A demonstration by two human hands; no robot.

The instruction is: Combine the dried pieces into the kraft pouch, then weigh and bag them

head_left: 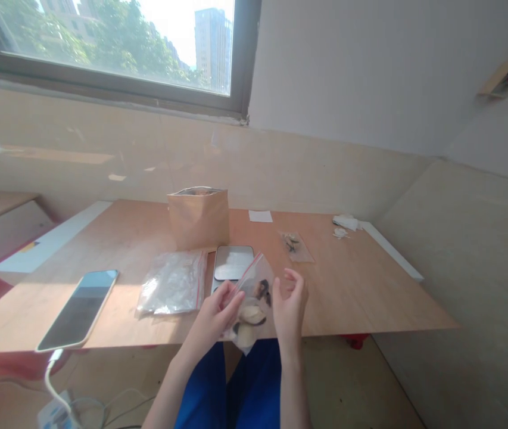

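Left hand (218,310): grip pinching bag (251,292) by its red-striped edge | Right hand (292,301): grip parted, fingers curled, at bag's right side, contact unclear | Bag: raised at tabletop (361,298)'s near edge, pale and dark pieces (252,314) inside | Scale (234,262): just behind

The left hand (218,308) and held bag (254,301) partly hide the scale (234,263); the window (124,47) is cropped.

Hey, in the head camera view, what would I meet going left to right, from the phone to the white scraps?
Phone, pile of clear plastic bags, held bag with dried pieces inside, small bag lying flat, white scraps.
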